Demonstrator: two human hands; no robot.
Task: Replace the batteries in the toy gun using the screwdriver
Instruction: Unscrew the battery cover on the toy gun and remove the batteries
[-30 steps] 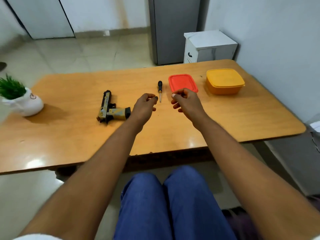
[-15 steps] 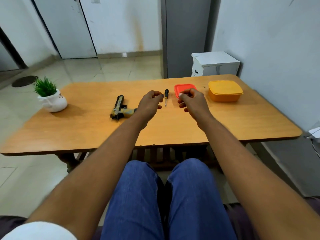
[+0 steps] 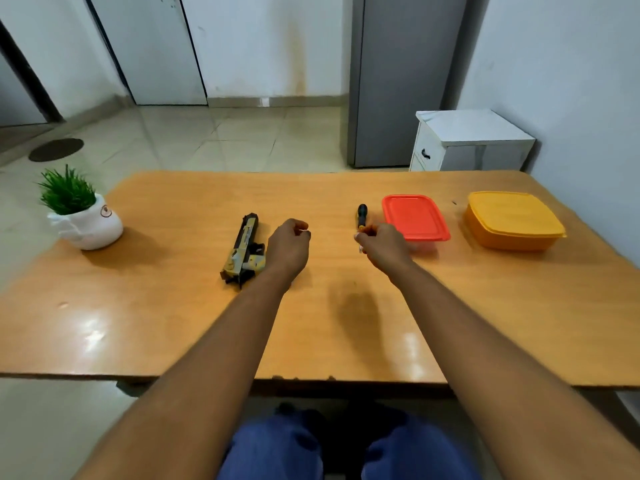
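The toy gun (image 3: 244, 251), black with yellow-grey camouflage, lies on the wooden table (image 3: 173, 323) left of centre, muzzle pointing away. My left hand (image 3: 289, 247) hovers just right of it with its fingers curled and nothing in them; the wrist hides the gun's grip end. The screwdriver (image 3: 362, 213) lies right of centre, its black handle pointing away. My right hand (image 3: 384, 245) has its fingertips pinched on the lower, orange end of the handle and covers most of the shaft.
A clear box with a red lid (image 3: 415, 218) sits just right of the screwdriver, touching my right hand's far side. An orange lidded box (image 3: 514, 220) stands further right. A small plant in a white pot (image 3: 85, 220) is at the far left.
The camera view has risen and the table looks closer. My hands have spread apart. The right hand has moved onto the screwdriver, and the left hand has drifted toward the gun.
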